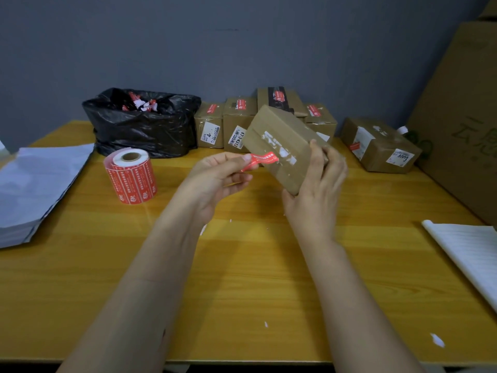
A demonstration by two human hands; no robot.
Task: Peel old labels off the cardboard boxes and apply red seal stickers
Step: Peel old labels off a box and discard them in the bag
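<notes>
My right hand [317,181] grips a small cardboard box [279,138] by its near right end and holds it tilted above the table. White torn label scraps streak the box's upper face. My left hand [217,176] pinches one end of a red seal sticker [259,159]; the sticker's other end reaches the box's near-left edge. A roll of red seal stickers [131,176] stands on the table to the left.
A black bin bag [145,125] with red and white scraps sits at the back. Several cardboard boxes [236,122] line the wall, and another box [382,146] sits right. White sheets [35,181] lie left, a notebook [470,251] right, a big carton [462,117] far right.
</notes>
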